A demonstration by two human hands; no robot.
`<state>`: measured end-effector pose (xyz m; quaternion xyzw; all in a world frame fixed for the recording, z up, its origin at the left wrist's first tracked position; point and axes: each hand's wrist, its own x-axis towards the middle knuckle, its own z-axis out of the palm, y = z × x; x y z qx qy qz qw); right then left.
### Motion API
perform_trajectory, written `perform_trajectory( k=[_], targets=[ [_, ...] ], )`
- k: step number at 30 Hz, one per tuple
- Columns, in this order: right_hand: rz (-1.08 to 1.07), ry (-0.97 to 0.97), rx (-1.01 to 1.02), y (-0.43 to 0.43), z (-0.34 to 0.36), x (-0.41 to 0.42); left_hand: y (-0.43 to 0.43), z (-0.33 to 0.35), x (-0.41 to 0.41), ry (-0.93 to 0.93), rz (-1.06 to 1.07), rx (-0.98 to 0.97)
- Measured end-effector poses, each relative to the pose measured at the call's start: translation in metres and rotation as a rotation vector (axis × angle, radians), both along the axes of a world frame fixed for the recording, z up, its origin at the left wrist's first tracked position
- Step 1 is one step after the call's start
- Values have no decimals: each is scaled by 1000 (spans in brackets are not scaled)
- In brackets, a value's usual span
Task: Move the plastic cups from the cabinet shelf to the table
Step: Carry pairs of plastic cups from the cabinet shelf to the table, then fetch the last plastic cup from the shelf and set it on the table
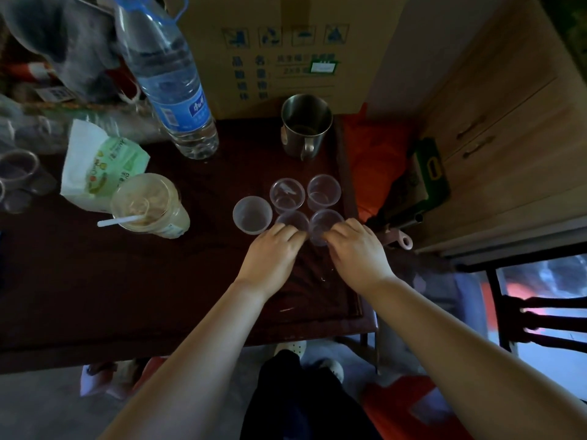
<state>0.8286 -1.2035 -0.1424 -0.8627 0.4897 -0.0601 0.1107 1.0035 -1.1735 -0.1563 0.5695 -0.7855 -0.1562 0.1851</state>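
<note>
Several clear plastic cups stand upright on the dark wooden table (158,296) near its right edge. Two are at the back (287,194) (324,191), one stands to the left (252,214), and two are nearest me. My left hand (273,252) has its fingertips on the near middle cup (292,220). My right hand (355,249) pinches the near right cup (325,222) at its rim. Both cups rest on the table.
A steel mug (305,125) stands behind the cups, a large water bottle (173,87) and cardboard box (286,52) further back. A lidded drink with a straw (146,206) and snack bag (101,163) lie left. A wooden cabinet (508,138) is at right.
</note>
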Motion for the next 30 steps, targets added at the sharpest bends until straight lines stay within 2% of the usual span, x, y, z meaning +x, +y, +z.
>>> perform_trajectory(
  k=[12, 20, 26, 30],
  targets=[
    [-46, 25, -1, 1, -13, -3, -1, -8, -4, -23, 20, -11],
    [-85, -74, -7, 14, 5, -8, 6, -1, -5, -32, 48, 25],
    [-168, -225, -57, 36, 48, -23, 22, 42, -13, 61, 154, 23],
    [-252, -227, -97, 58, 95, -43, 34, 99, -28, 79, 107, -30]
  ],
)
